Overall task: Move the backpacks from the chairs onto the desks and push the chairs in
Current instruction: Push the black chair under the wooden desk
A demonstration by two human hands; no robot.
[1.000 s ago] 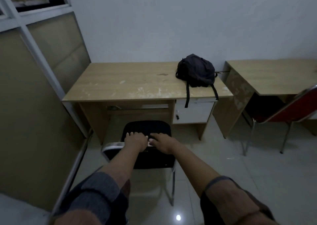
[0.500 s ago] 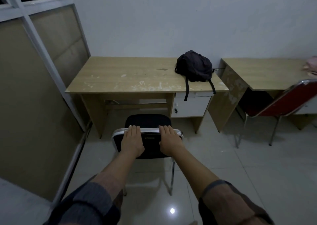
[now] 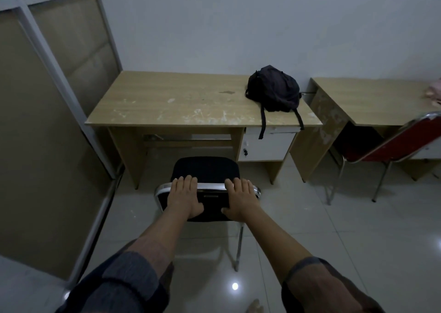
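A black chair (image 3: pixel 205 169) with a chrome frame stands in front of the left wooden desk (image 3: pixel 167 105), its seat just short of the desk's front edge. My left hand (image 3: pixel 183 197) and my right hand (image 3: pixel 241 198) both grip the top of its backrest, fingers over the chrome rail. A black backpack (image 3: pixel 273 89) lies on the right end of that desk, its straps hanging over the white drawer. A red chair (image 3: pixel 393 143) stands pulled out at the right desk (image 3: pixel 372 103).
A panelled partition with a metal frame (image 3: pixel 62 79) runs along the left, close to the desk's side. A white drawer unit (image 3: pixel 267 143) fills the desk's right underside. Something pink (image 3: pixel 433 95) lies at the right desk's far edge. Glossy tiled floor surrounds the chairs.
My hands have spread apart along the backrest, and the black chair has moved forward toward the left desk. The view has shifted back and tilted slightly.
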